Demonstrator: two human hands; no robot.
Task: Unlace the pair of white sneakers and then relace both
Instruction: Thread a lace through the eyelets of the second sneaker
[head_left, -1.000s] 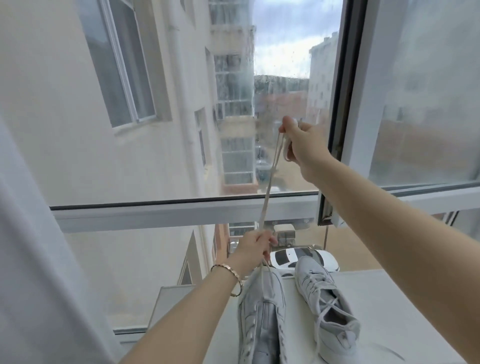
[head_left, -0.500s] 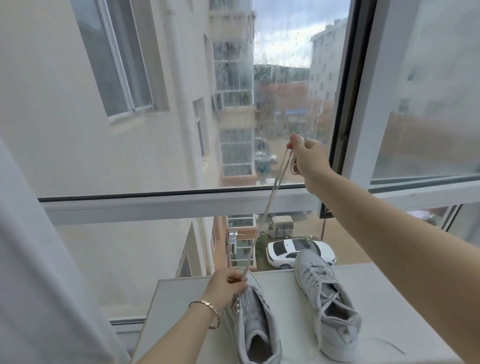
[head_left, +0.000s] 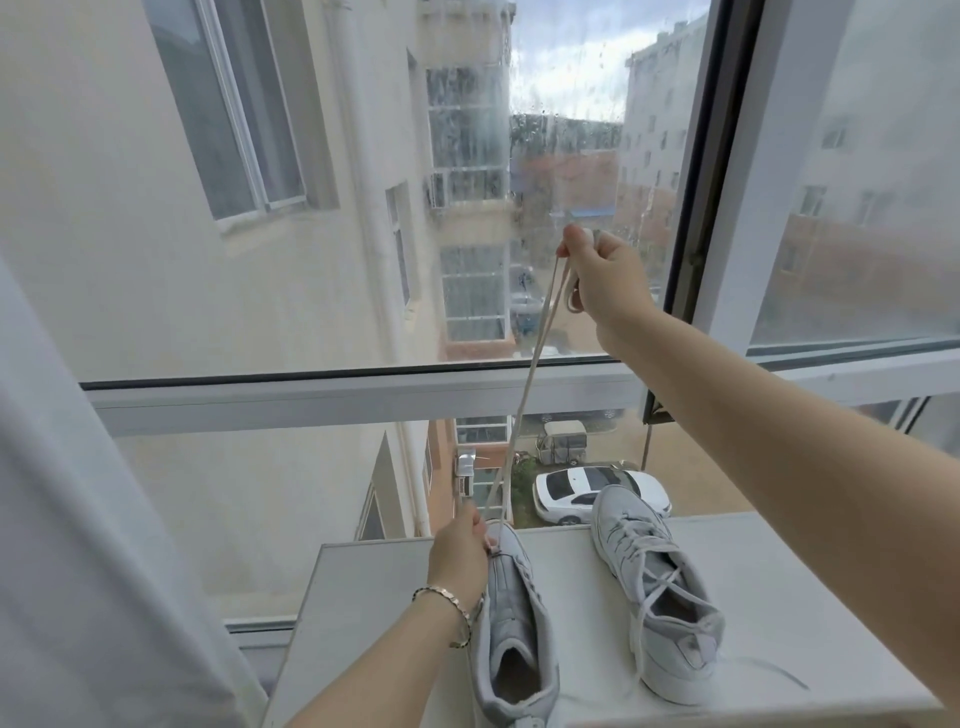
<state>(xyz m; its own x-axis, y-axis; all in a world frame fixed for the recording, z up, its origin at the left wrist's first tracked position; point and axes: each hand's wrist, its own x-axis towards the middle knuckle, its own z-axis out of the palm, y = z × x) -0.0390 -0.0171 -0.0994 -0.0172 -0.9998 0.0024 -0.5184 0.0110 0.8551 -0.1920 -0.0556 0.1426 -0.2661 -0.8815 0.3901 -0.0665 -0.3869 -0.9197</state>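
Note:
Two white sneakers stand on a white table by the window. The left sneaker (head_left: 511, 623) has its eyelets bare, and my left hand (head_left: 460, 551) grips it at the toe end. A white lace (head_left: 524, 395) runs taut from that toe up to my right hand (head_left: 602, 280), which pinches both strands high in front of the glass, with slack looped in the palm. The right sneaker (head_left: 657, 592) is laced, its lace ends trailing loose on the table.
The white table (head_left: 374, 613) ends at a left edge near a pale curtain (head_left: 93, 519). Window glass and a white frame bar (head_left: 322, 400) stand just beyond the shoes. A dark vertical window frame (head_left: 711, 156) rises right of my raised hand.
My right hand has dropped lower and drifted right with the lace. My left hand slid down along the left sneaker toward its toe. The view tilted down, showing more table.

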